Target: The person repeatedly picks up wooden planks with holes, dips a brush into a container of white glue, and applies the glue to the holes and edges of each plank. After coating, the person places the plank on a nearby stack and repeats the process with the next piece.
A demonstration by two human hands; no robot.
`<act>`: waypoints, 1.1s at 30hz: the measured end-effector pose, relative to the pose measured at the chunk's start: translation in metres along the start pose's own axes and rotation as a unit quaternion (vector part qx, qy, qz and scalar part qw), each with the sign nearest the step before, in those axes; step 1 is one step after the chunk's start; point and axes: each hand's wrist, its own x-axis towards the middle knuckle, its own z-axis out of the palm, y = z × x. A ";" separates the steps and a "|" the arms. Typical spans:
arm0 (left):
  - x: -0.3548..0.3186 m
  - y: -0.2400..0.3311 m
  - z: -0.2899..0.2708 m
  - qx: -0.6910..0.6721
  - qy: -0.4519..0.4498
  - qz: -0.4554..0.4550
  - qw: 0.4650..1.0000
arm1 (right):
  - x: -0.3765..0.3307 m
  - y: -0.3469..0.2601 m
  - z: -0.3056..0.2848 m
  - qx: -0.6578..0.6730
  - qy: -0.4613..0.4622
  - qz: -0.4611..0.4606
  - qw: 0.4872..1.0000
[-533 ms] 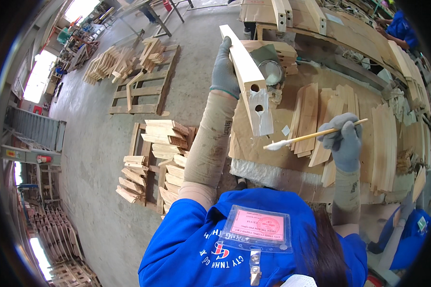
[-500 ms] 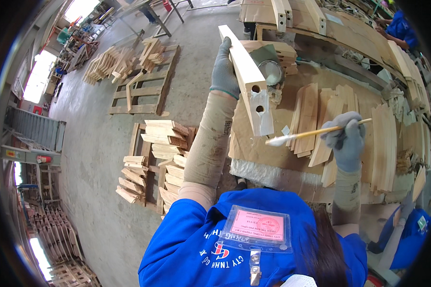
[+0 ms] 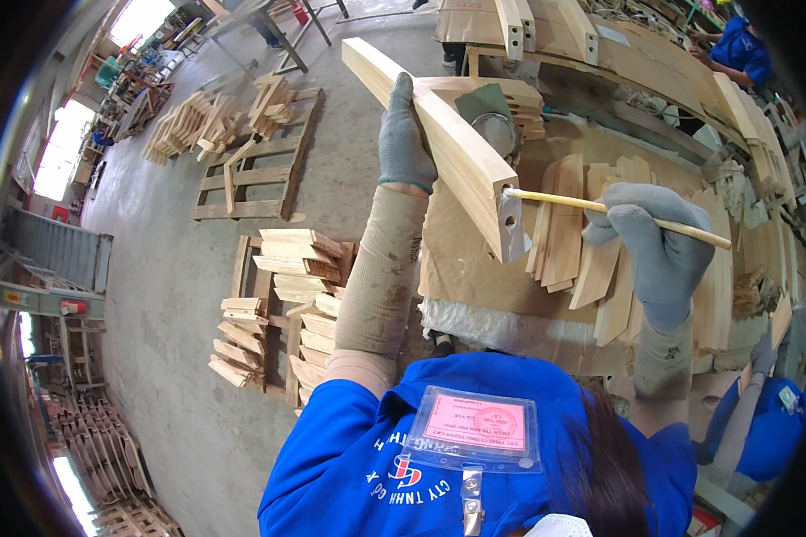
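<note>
My left hand [image 3: 407, 143], in a grey glove, grips a long pale wooden bar [image 3: 457, 143] and holds it tilted above the table. The bar's near end has two round holes and a whitish wet smear across its face. My right hand [image 3: 658, 242], gloved too, pinches a thin wooden stick brush [image 3: 591, 205] between thumb and fingers. Its white-coated tip sits at the upper hole in the bar's end. Behind the bar stands a round pot [image 3: 498, 136] of whitish paste, partly covered by a dark green piece.
Flat wooden slats [image 3: 560, 219] lie on the cardboard-covered table [image 3: 457, 268]. Cut wood pieces are stacked on pallets [image 3: 287, 179] on the floor at left. More bars [image 3: 578, 31] rest on a far bench. Co-workers in blue [image 3: 741, 52] are at the right.
The bar has swung so its holed end faces more to the right. The brush has risen from below the bar's end, and its tip now meets the upper hole.
</note>
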 end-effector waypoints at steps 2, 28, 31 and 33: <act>0.000 0.002 -0.003 0.009 0.014 0.009 1.000 | 0.000 0.001 0.001 -0.018 -0.010 -0.008 1.000; -0.001 0.003 -0.001 0.018 0.013 0.013 1.000 | -0.014 0.003 -0.006 -0.053 -0.061 -0.070 0.994; -0.002 0.003 0.001 0.028 0.042 0.044 0.998 | -0.021 0.001 -0.005 -0.016 -0.061 -0.028 0.998; -0.003 0.003 0.004 0.033 0.040 0.037 0.998 | -0.022 0.006 -0.002 0.004 -0.027 -0.033 0.999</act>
